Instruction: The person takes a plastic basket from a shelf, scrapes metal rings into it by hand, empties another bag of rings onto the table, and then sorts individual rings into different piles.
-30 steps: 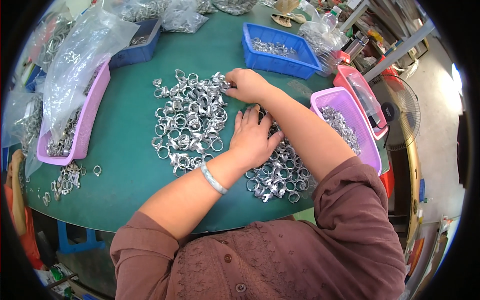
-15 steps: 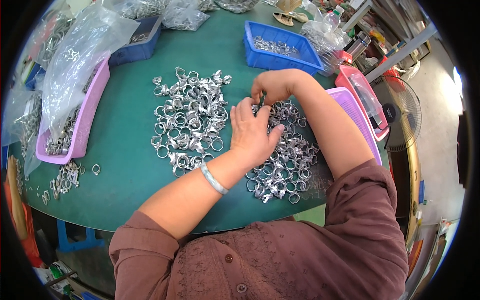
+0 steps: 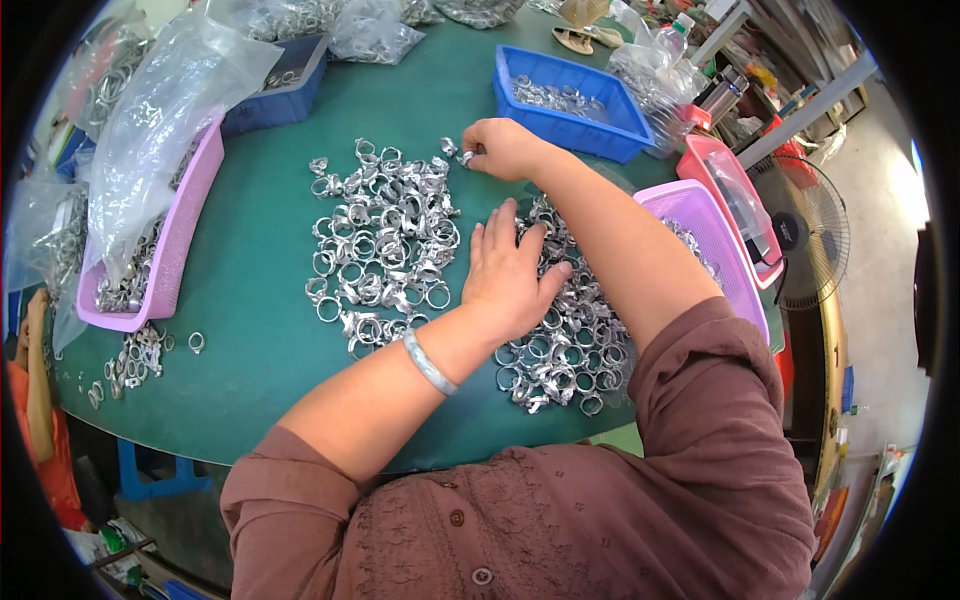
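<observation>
Two heaps of silver metal rings lie on the green table. One ring heap [image 3: 385, 235] is to the left of my hands, and a second ring heap [image 3: 570, 345] is to the right, partly under my left hand and right forearm. My left hand [image 3: 508, 275] rests open, fingers spread, at the left edge of the right heap. My right hand [image 3: 505, 150] is beyond the left hand, near the far right corner of the left heap. Its fingertips pinch a small silver ring [image 3: 467, 158]. Beside that, a loose ring [image 3: 448, 147] lies on the table.
A blue tray [image 3: 630, 148] with small metal parts stands at the far right. Purple baskets [image 3: 165, 290] flank the work, the right purple basket [image 3: 740, 255] close to my forearm. Plastic bags [image 3: 165, 130] crowd the back left. A fan [image 3: 800, 230] stands right; another person's arm [image 3: 38, 380] shows at far left.
My right hand has moved left and slightly away from the right heap, carrying a ring toward the far corner of the left heap. The left hand stays nearly in place, fingers a little more spread.
</observation>
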A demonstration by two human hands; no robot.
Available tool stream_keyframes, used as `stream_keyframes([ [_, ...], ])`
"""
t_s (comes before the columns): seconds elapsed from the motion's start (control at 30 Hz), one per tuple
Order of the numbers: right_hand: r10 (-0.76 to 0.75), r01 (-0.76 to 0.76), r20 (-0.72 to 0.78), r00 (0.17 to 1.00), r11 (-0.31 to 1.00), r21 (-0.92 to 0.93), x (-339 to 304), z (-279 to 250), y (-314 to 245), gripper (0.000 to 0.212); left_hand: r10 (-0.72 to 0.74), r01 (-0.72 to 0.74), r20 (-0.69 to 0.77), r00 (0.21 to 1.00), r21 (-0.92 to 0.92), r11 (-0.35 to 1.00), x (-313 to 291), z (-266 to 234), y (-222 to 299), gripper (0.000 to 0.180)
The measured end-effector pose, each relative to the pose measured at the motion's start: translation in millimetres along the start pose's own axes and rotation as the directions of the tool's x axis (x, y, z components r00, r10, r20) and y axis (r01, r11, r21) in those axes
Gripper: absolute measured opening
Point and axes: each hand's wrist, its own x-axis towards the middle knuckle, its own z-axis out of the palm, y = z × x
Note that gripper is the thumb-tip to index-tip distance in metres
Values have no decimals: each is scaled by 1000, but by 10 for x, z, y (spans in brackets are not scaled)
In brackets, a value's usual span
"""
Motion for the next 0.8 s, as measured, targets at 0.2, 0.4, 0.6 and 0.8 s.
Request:
stream_keyframes([
  [0.2, -5, 62, 493, 870, 993, -100, -205, -344, 14, 26, -17, 14, -99, 995, -33, 999, 8, 25, -19, 58],
  [0.4, -56, 83, 201, 978, 988, -128, 37, -332, -235, 47, -63, 61, -75, 995, -18, 998, -11, -6, -50, 60],
  [0.6, -10, 48, 213, 977, 984, -171, 122, -153, -12, 42, -31, 29, -57, 998, -32, 999, 0, 63, 9, 60],
  [0.8, -188, 213, 240, 953, 973, -85, 144, -252, -223, 42, -53, 54, -41, 998, 13, 998, 1, 27, -30, 59],
])
